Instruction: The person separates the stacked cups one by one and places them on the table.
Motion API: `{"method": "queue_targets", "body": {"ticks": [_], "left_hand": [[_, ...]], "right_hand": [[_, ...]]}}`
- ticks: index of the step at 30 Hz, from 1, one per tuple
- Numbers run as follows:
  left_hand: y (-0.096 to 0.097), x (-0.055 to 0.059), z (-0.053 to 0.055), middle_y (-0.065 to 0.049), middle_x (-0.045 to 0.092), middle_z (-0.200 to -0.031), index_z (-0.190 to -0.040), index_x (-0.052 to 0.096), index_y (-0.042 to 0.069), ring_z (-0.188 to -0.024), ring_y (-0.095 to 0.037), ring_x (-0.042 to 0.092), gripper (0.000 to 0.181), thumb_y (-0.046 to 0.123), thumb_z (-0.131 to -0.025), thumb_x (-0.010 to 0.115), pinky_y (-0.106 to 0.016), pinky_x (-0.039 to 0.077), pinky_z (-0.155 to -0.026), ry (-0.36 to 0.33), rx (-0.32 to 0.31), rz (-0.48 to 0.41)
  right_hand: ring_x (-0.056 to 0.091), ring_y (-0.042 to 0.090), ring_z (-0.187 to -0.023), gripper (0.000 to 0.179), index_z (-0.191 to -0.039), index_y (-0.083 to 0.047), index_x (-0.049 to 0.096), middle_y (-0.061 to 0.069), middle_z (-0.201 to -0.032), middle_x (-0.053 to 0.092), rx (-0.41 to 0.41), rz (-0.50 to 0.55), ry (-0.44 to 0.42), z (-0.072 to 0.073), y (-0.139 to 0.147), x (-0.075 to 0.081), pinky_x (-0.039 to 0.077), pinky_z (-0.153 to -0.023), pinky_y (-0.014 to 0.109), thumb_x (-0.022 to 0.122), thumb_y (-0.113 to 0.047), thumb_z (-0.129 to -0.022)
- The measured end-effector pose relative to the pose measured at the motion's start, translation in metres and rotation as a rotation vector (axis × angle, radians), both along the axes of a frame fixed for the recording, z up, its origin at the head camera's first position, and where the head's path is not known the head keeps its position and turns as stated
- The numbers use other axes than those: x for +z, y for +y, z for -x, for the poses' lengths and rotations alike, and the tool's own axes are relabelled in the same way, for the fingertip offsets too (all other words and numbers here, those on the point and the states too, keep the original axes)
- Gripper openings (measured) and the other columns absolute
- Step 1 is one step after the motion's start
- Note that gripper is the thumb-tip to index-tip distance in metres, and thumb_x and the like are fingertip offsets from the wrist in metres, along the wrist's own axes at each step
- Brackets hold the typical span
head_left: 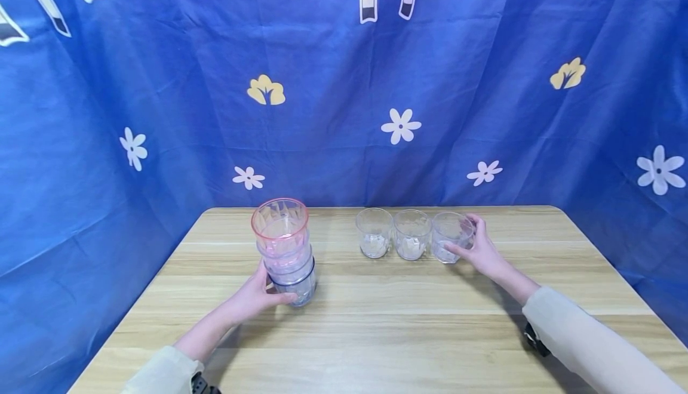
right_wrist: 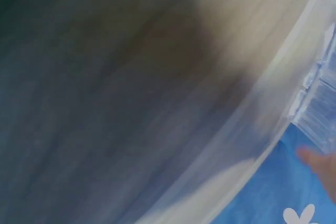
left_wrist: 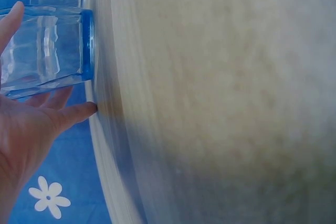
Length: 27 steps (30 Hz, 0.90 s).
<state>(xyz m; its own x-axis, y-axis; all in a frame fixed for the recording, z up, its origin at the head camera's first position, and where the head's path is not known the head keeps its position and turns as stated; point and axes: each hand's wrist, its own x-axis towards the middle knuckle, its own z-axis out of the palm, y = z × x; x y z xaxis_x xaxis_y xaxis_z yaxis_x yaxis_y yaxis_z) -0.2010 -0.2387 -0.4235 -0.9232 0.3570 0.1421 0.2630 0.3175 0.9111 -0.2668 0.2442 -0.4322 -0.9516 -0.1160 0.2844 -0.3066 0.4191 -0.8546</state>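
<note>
At the left of the table stands a tall stack of nested see-through glasses [head_left: 287,262], pink-rimmed on top and blue-rimmed at the bottom. My left hand [head_left: 255,295] holds its lowest glass, thumb on the near side and other fingers around the far side. The left wrist view shows that glass's blue base [left_wrist: 87,44] close to the tabletop. To the right, three clear glasses stand side by side in a row: a left one [head_left: 374,234], a middle one [head_left: 412,236] and a right one [head_left: 447,240]. My right hand [head_left: 481,251] grips the right one between thumb and fingers.
Everything stands on a pale wood-grain table [head_left: 355,334]. Behind it and along both sides hangs a blue cloth [head_left: 333,95] printed with flowers. The right wrist view is largely blurred tabletop, with glasses [right_wrist: 320,98] at its right edge.
</note>
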Motion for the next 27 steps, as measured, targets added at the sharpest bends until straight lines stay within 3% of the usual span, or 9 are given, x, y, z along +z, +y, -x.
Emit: {"method": "queue_targets", "body": {"ticks": [3,8,10,16,19,27], "left_hand": [[0.0,0.0,-0.001,-0.027,0.038,-0.143,-0.147,0.018,0.005,-0.132,-0.049,0.034,0.092,0.007,-0.079,0.079,-0.057,0.039,-0.103,-0.007,-0.001,0.001],[0.0,0.001,-0.002,-0.027,0.037,-0.144,-0.148,0.017,0.006,-0.132,-0.05,0.033,0.094,0.007,-0.078,0.08,-0.056,0.039,-0.104,-0.021,0.009,0.005],[0.0,0.002,-0.002,-0.028,0.037,-0.144,-0.149,0.016,0.005,-0.132,-0.05,0.033,0.095,0.007,-0.078,0.08,-0.056,0.039,-0.103,-0.022,0.012,0.006],[0.0,0.002,-0.001,-0.028,0.036,-0.144,-0.149,0.013,0.005,-0.132,-0.051,0.033,0.097,0.007,-0.078,0.08,-0.056,0.039,-0.103,-0.019,0.007,0.006],[0.0,0.001,-0.001,-0.028,0.036,-0.144,-0.149,0.013,0.005,-0.132,-0.05,0.033,0.097,0.007,-0.078,0.08,-0.057,0.039,-0.104,-0.021,0.007,0.006],[0.0,0.002,0.0,-0.028,0.036,-0.144,-0.149,0.013,0.006,-0.132,-0.05,0.033,0.098,0.007,-0.078,0.08,-0.057,0.038,-0.104,-0.025,0.011,0.009]], "right_hand": [[0.019,0.044,-0.14,0.094,-0.146,0.005,0.011,0.03,-0.15,0.024,-0.02,0.002,0.107,-0.002,-0.004,0.007,0.015,-0.115,0.057,0.078,-0.006,-0.081],[0.018,0.042,-0.141,0.089,-0.144,0.008,0.017,0.029,-0.149,0.028,-0.012,0.028,0.284,-0.022,-0.03,0.047,0.013,-0.115,0.058,0.076,0.005,-0.078],[0.017,0.044,-0.14,0.086,-0.142,0.011,0.017,0.031,-0.149,0.026,0.027,0.067,0.305,-0.03,-0.044,0.066,0.011,-0.115,0.058,0.073,0.01,-0.077],[0.022,0.034,-0.142,0.087,-0.147,0.004,0.018,0.023,-0.153,0.026,0.192,0.15,0.381,-0.024,-0.076,0.075,0.016,-0.117,0.049,0.071,0.011,-0.078],[0.024,0.031,-0.142,0.087,-0.148,0.0,0.019,0.019,-0.154,0.026,0.28,0.193,0.389,-0.025,-0.098,0.083,0.02,-0.117,0.045,0.072,0.004,-0.08],[0.03,0.031,-0.139,0.091,-0.147,0.0,0.02,0.019,-0.153,0.028,0.447,0.295,0.425,-0.03,-0.161,0.099,0.03,-0.113,0.048,0.073,-0.04,-0.085]]}}
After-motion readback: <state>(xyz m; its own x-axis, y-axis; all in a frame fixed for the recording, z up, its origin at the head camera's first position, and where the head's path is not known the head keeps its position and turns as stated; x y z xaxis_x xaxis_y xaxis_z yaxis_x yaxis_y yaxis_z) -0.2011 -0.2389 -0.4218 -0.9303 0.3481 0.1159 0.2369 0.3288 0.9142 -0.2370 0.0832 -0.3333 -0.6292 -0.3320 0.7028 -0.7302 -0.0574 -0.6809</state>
